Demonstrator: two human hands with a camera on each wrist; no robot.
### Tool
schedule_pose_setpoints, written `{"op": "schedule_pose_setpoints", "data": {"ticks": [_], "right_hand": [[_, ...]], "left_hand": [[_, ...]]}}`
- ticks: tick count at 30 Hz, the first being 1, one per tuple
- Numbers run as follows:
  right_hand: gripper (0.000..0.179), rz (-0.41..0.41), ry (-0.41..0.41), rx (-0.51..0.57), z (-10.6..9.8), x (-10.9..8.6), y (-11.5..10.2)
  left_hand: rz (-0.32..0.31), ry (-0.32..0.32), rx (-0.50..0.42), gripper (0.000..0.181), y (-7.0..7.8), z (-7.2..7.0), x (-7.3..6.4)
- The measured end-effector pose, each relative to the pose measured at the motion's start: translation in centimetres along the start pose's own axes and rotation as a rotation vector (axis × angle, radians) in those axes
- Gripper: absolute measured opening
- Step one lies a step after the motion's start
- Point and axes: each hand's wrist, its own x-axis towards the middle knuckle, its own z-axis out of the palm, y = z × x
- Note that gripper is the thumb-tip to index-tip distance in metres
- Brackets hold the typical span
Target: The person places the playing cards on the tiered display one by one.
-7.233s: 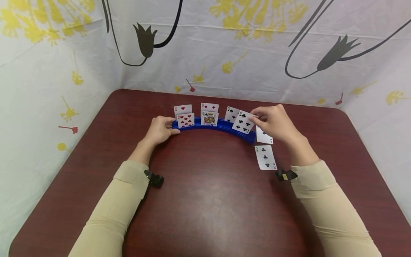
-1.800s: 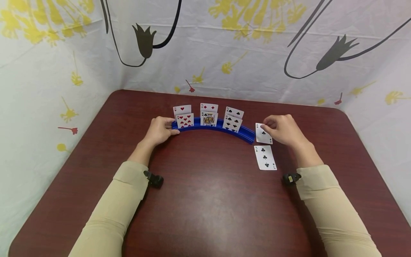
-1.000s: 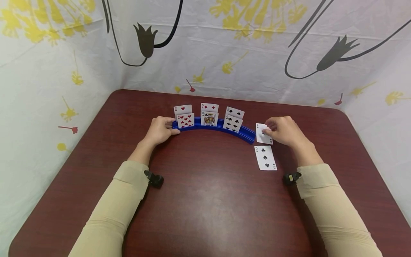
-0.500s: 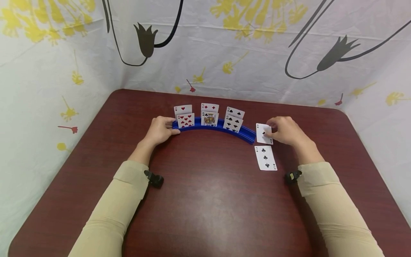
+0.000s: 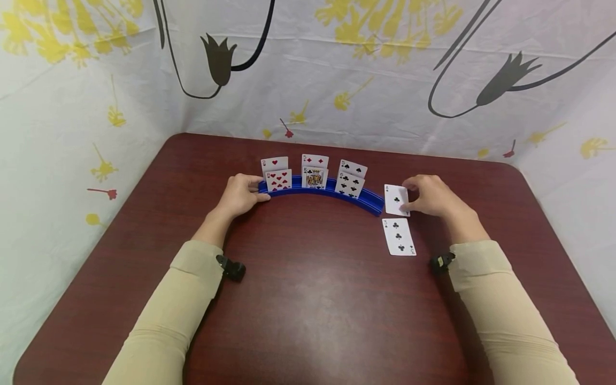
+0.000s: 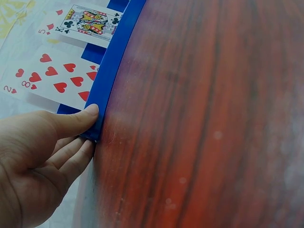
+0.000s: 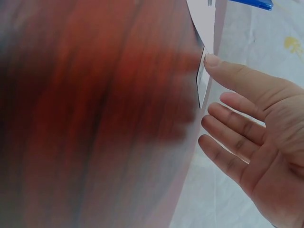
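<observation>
A curved blue card holder [image 5: 372, 202] stands on the table with cards in pairs. Behind the eight of hearts [image 5: 279, 180] is the two of hearts [image 5: 275, 162]; behind the king of clubs [image 5: 314, 178], the five of diamonds [image 5: 315, 160]; behind the six of clubs [image 5: 349, 184], the five of spades [image 5: 353, 167]. My left hand [image 5: 238, 195] grips the holder's left end, thumb in front. Flat by its right end lies the ace of clubs [image 5: 392, 194]. My right thumb touches that ace; the right hand's [image 7: 266, 114] other fingers are loosely extended.
The three of clubs [image 5: 398, 237] lies face up just nearer than the ace. A dark reddish wooden table [image 5: 308, 299] carries everything. White patterned cloth [image 5: 308, 80] hangs along its back and sides.
The six of clubs has gone from my right hand into the holder, before the five of spades. My right hand then shifted rightward over the ace to its edge. The left hand stayed put.
</observation>
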Motion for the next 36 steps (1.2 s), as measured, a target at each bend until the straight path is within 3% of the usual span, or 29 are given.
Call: {"op": "schedule_pose_setpoints", "data": {"ticks": [20, 30, 36], "right_hand": [[0.065, 0.015, -0.084, -0.019, 0.03, 0.02, 0.21], [0.071, 0.043, -0.024, 0.033, 0.12, 0.09, 0.21], [0.061, 0.03, 0.031, 0.04, 0.14, 0.06, 0.04]], "left_hand": [[0.011, 0.001, -0.003, 0.048, 0.03, -0.08, 0.07], [0.012, 0.001, -0.001, 0.048, 0.15, -0.05, 0.09], [0.006, -0.002, -0.001, 0.049, 0.13, -0.12, -0.06]]}}
